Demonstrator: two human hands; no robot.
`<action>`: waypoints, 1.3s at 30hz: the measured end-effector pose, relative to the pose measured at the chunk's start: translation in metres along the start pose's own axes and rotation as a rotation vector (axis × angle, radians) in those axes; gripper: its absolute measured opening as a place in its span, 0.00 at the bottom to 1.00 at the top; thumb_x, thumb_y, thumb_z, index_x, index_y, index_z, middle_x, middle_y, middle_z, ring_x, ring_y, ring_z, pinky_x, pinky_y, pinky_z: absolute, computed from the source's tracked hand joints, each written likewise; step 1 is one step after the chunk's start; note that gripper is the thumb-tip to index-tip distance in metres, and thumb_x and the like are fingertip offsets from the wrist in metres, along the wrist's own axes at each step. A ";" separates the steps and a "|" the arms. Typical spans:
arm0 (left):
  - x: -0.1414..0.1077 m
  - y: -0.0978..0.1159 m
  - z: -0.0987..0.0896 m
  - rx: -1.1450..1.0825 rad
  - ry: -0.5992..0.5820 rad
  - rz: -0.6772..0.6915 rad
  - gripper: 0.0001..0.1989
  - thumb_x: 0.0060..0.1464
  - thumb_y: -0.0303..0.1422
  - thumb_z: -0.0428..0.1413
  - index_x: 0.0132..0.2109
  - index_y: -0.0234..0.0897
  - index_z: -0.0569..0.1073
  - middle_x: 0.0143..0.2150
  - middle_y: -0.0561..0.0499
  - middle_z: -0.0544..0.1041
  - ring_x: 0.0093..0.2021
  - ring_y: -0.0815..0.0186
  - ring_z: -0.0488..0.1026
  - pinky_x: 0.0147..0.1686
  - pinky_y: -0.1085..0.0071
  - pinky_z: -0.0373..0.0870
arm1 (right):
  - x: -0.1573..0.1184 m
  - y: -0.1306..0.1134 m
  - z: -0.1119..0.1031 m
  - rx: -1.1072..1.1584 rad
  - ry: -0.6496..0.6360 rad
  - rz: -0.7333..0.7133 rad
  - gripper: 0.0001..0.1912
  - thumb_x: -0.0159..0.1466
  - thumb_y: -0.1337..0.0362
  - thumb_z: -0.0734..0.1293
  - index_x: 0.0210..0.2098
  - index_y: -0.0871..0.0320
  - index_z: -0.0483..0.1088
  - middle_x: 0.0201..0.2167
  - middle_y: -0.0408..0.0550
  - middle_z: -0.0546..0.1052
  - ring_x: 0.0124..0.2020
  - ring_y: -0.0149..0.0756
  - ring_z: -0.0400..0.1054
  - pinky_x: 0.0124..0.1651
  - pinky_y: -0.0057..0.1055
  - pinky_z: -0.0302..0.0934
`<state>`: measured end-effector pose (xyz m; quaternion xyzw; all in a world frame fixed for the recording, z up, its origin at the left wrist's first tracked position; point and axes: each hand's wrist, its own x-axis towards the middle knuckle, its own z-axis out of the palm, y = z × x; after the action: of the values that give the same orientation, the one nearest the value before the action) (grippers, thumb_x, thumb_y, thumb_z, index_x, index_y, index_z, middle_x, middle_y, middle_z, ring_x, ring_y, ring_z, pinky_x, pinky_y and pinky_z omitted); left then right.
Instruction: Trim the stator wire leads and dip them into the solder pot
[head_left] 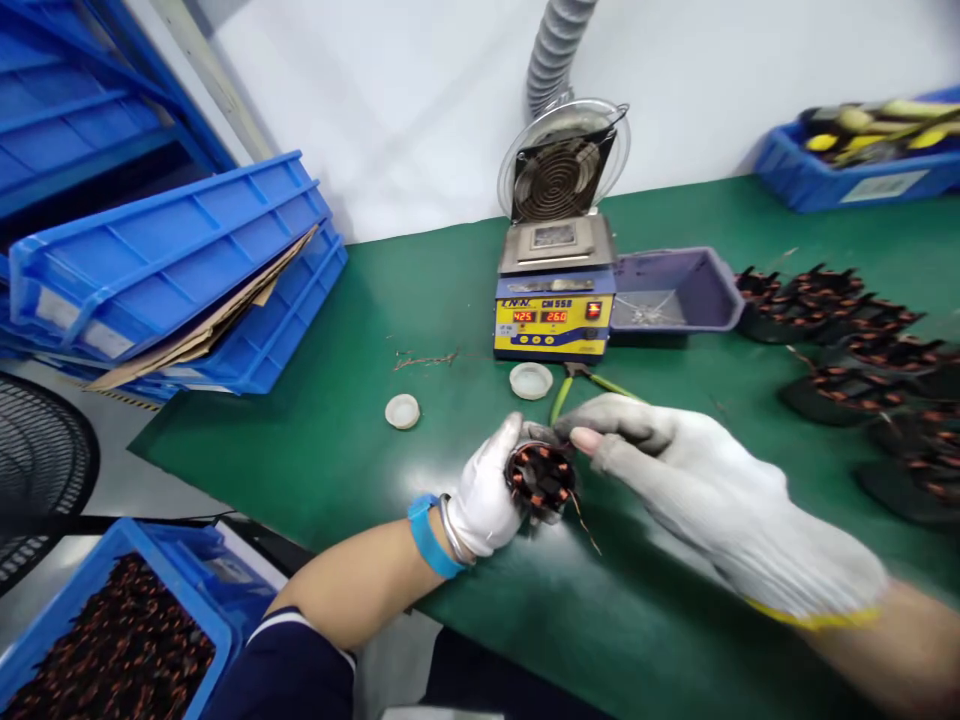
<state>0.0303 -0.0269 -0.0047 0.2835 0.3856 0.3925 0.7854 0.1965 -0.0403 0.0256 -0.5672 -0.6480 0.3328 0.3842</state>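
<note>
My left hand point(489, 492), in a white glove with a blue band at the wrist, is closed around a motor stator point(541, 474). The stator is round and black with copper windings facing me. A loose wire point(585, 522) hangs from its lower right side. My right hand point(675, 480), in a white knit glove with the thumb tip bare, pinches at the stator's upper right edge. What lies between those fingertips is too small to make out. Just beyond the hands, green-handled pliers point(562, 393) lie on the table, partly covered by my right hand.
A solder pot point(553, 315) with a lit display stands behind, beside a purple bin point(712, 290). Two small white dishes point(531, 380) point(403, 411) and wire scraps point(426, 360) lie nearby. More stators point(847, 390) fill the right side. Blue crates point(172, 260) stand left; a blue bin point(217, 625) holds many parts.
</note>
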 end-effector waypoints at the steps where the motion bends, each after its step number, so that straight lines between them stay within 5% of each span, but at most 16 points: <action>1: 0.000 -0.002 -0.001 -0.003 -0.007 0.007 0.24 0.51 0.55 0.59 0.34 0.35 0.75 0.25 0.52 0.74 0.20 0.71 0.67 0.18 0.74 0.62 | 0.001 -0.001 0.001 0.008 -0.024 -0.016 0.24 0.63 0.43 0.62 0.31 0.58 0.74 0.31 0.49 0.79 0.30 0.35 0.73 0.32 0.30 0.70; 4: -0.001 -0.004 -0.003 0.074 -0.090 -0.170 0.25 0.54 0.55 0.57 0.30 0.34 0.74 0.21 0.52 0.71 0.17 0.71 0.64 0.18 0.73 0.59 | 0.001 -0.005 -0.004 -0.188 0.003 -0.220 0.18 0.65 0.54 0.61 0.27 0.57 0.73 0.31 0.48 0.78 0.31 0.34 0.72 0.33 0.31 0.68; 7: -0.002 0.002 0.002 0.115 -0.182 -0.324 0.21 0.52 0.50 0.60 0.30 0.34 0.73 0.19 0.53 0.69 0.14 0.71 0.61 0.14 0.73 0.51 | 0.002 -0.013 -0.017 -0.506 0.128 -0.629 0.13 0.65 0.61 0.61 0.26 0.56 0.72 0.26 0.46 0.77 0.29 0.35 0.70 0.39 0.38 0.67; 10: 0.001 0.016 0.003 -0.108 -0.084 -0.044 0.13 0.48 0.38 0.64 0.27 0.35 0.70 0.25 0.52 0.72 0.25 0.69 0.71 0.24 0.74 0.66 | 0.004 -0.028 -0.029 -0.701 0.220 -0.904 0.09 0.64 0.64 0.62 0.28 0.55 0.70 0.26 0.45 0.76 0.26 0.36 0.67 0.44 0.47 0.64; 13: 0.012 0.029 -0.005 -0.243 0.038 0.123 0.26 0.55 0.42 0.58 0.18 0.37 0.55 0.20 0.54 0.66 0.22 0.73 0.65 0.23 0.76 0.63 | 0.003 -0.041 -0.034 -0.720 0.248 -0.974 0.03 0.63 0.65 0.65 0.33 0.55 0.70 0.27 0.46 0.77 0.28 0.38 0.68 0.45 0.48 0.63; 16: 0.022 0.030 -0.013 -0.116 -0.061 -0.201 0.28 0.60 0.54 0.50 0.22 0.37 0.64 0.20 0.53 0.67 0.17 0.72 0.61 0.17 0.74 0.57 | 0.005 -0.045 -0.031 -0.679 0.187 -0.974 0.04 0.63 0.67 0.64 0.34 0.55 0.71 0.29 0.45 0.77 0.31 0.37 0.69 0.47 0.45 0.65; 19: 0.021 0.023 -0.012 0.044 -0.337 -0.474 0.31 0.57 0.60 0.48 0.26 0.36 0.71 0.19 0.52 0.68 0.18 0.69 0.64 0.18 0.72 0.61 | 0.008 -0.041 -0.025 -0.702 0.138 -0.981 0.07 0.63 0.68 0.62 0.31 0.55 0.71 0.29 0.44 0.76 0.30 0.34 0.68 0.46 0.43 0.65; 22: 0.013 0.021 -0.007 0.094 -0.444 -0.399 0.21 0.55 0.51 0.56 0.30 0.35 0.74 0.22 0.51 0.73 0.18 0.67 0.68 0.19 0.72 0.64 | 0.009 -0.039 -0.025 -0.775 0.128 -0.964 0.09 0.64 0.66 0.61 0.30 0.53 0.72 0.28 0.45 0.76 0.29 0.34 0.67 0.44 0.44 0.65; 25: 0.011 0.026 -0.007 -0.122 -0.245 -0.132 0.13 0.52 0.41 0.59 0.28 0.36 0.71 0.29 0.49 0.76 0.27 0.65 0.75 0.32 0.67 0.73 | 0.008 -0.042 -0.029 -0.786 0.149 -0.977 0.09 0.65 0.66 0.61 0.31 0.53 0.71 0.28 0.46 0.76 0.29 0.35 0.67 0.42 0.44 0.65; 28: 0.018 0.025 -0.012 -0.230 -0.076 -0.002 0.22 0.58 0.45 0.53 0.21 0.38 0.61 0.24 0.52 0.71 0.27 0.70 0.71 0.36 0.72 0.72 | 0.008 -0.046 -0.031 -0.734 0.155 -0.998 0.06 0.65 0.66 0.62 0.34 0.54 0.70 0.29 0.46 0.76 0.30 0.36 0.67 0.43 0.44 0.66; 30: 0.021 0.020 -0.014 -0.159 -0.159 -0.171 0.25 0.58 0.52 0.51 0.23 0.37 0.65 0.24 0.50 0.71 0.26 0.67 0.71 0.32 0.69 0.71 | 0.009 -0.048 -0.028 -0.653 0.122 -0.995 0.05 0.65 0.67 0.63 0.34 0.55 0.69 0.30 0.45 0.76 0.32 0.34 0.68 0.46 0.43 0.68; 32: 0.020 0.015 -0.014 -0.032 -0.379 -0.386 0.30 0.53 0.60 0.52 0.29 0.35 0.72 0.27 0.46 0.75 0.26 0.61 0.74 0.28 0.65 0.70 | 0.009 -0.047 -0.024 -0.609 0.094 -0.969 0.05 0.65 0.69 0.63 0.34 0.55 0.69 0.31 0.45 0.77 0.34 0.35 0.70 0.47 0.42 0.69; 34: 0.014 0.012 -0.012 0.063 -0.550 -0.420 0.32 0.45 0.63 0.58 0.33 0.35 0.74 0.27 0.46 0.75 0.27 0.61 0.74 0.27 0.66 0.70 | 0.007 -0.043 -0.022 -0.582 0.096 -0.935 0.06 0.65 0.69 0.63 0.33 0.54 0.69 0.30 0.45 0.77 0.35 0.35 0.71 0.44 0.40 0.69; 36: 0.008 0.012 -0.008 0.079 -0.527 -0.271 0.31 0.37 0.57 0.68 0.37 0.35 0.75 0.28 0.49 0.75 0.27 0.64 0.73 0.28 0.68 0.71 | 0.001 -0.034 -0.027 -0.469 0.157 -0.794 0.05 0.65 0.68 0.64 0.33 0.53 0.70 0.31 0.44 0.77 0.37 0.35 0.73 0.45 0.38 0.70; 39: 0.003 0.014 -0.003 0.052 -0.335 -0.003 0.32 0.34 0.48 0.73 0.43 0.36 0.74 0.33 0.50 0.76 0.31 0.66 0.74 0.34 0.67 0.74 | -0.011 -0.013 -0.042 -0.343 0.284 -0.481 0.06 0.66 0.60 0.63 0.40 0.51 0.71 0.41 0.48 0.78 0.46 0.39 0.75 0.48 0.38 0.71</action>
<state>0.0234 -0.0168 0.0032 0.3646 0.2598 0.3287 0.8316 0.2276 -0.0528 0.0561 -0.4950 -0.7501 0.0361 0.4371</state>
